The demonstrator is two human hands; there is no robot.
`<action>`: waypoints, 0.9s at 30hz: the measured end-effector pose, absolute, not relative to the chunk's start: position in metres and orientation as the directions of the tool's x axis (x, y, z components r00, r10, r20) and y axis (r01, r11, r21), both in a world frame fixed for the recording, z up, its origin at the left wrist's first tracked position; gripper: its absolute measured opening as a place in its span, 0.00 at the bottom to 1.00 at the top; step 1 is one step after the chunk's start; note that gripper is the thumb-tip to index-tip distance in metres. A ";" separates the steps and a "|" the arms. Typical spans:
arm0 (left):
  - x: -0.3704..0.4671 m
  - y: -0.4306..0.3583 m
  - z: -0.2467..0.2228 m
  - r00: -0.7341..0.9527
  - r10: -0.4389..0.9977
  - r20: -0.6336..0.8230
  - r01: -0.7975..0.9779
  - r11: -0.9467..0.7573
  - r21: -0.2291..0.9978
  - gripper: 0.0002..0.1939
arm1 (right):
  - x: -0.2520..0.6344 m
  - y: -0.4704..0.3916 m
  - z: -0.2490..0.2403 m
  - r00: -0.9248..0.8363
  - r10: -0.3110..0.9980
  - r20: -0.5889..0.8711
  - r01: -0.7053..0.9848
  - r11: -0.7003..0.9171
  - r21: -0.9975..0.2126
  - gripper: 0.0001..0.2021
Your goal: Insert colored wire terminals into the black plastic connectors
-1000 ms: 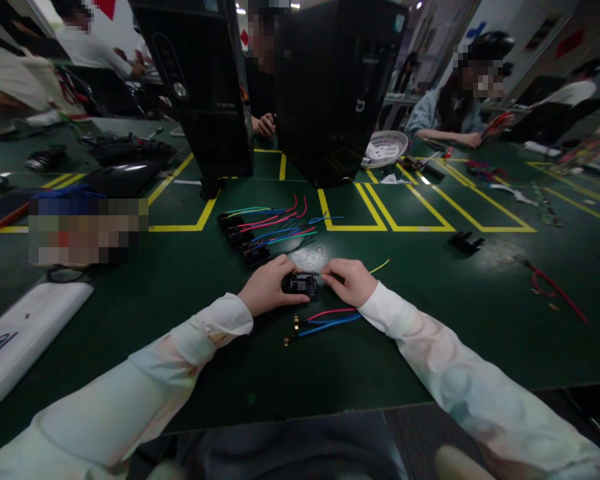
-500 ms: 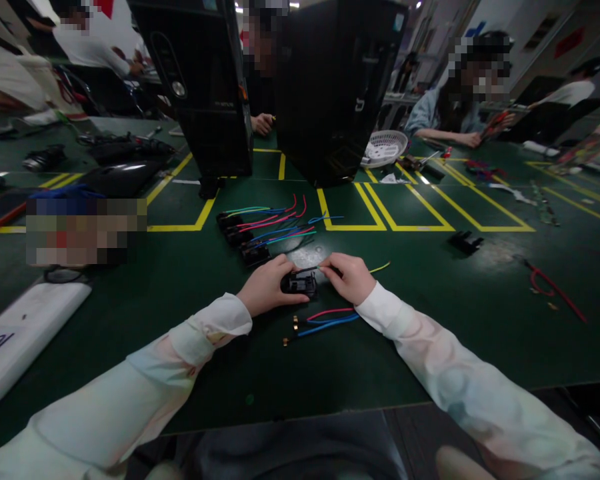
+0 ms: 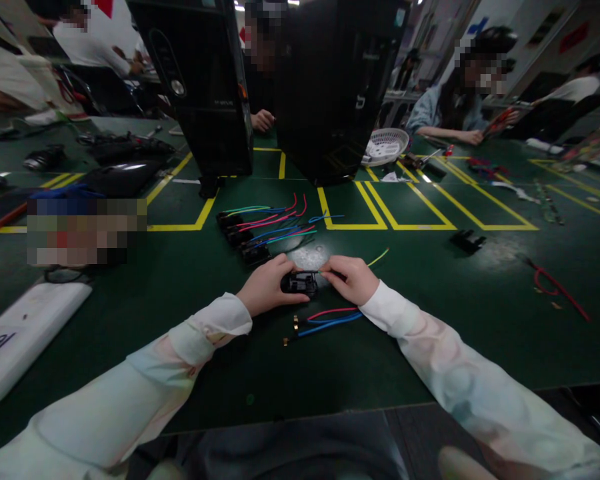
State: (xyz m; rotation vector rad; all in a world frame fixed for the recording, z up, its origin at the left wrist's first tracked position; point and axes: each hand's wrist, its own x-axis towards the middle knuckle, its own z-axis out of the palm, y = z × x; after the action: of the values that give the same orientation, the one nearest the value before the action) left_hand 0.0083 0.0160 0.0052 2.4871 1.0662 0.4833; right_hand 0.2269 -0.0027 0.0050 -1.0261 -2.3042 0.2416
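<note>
My left hand (image 3: 270,285) grips a small black plastic housing (image 3: 300,283) above the green table. At the housing's right edge, my right hand (image 3: 351,277) pinches a thin wire, whose yellow-green end (image 3: 380,257) sticks out past the knuckles. Red and blue wires (image 3: 325,321) with brass terminals lie just below my hands. Farther up, several black housings (image 3: 243,240) rest in a slanting row with coloured wires attached. A loose blue wire (image 3: 325,217) lies beside them.
Two tall black cases (image 3: 200,87) stand at the back, with a person's hand (image 3: 263,121) between them. At right are a black part (image 3: 467,241), a red wire (image 3: 560,290) and a white basket (image 3: 386,145). A white case (image 3: 35,333) lies at left.
My right hand has shifted slightly right and down, and the wire's yellow-green end has tilted upward. The left hand holds the housing in the same place.
</note>
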 end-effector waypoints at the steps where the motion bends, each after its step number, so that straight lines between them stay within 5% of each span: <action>1: 0.008 0.016 0.005 0.651 0.743 0.158 0.609 -0.635 0.475 0.25 | 0.227 -0.003 0.005 -0.506 0.741 0.442 0.637 0.666 -0.388 0.06; 27: 0.007 0.016 0.002 0.641 0.747 0.176 0.603 -0.633 0.485 0.25 | 0.231 0.001 0.005 -0.546 0.695 0.468 0.614 0.712 -0.340 0.06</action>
State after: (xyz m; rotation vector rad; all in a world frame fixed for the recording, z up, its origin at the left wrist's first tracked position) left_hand 0.0068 0.0160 0.0023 2.4800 1.0693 0.5150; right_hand 0.2310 0.0014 0.0055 -0.9930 -2.3312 0.1806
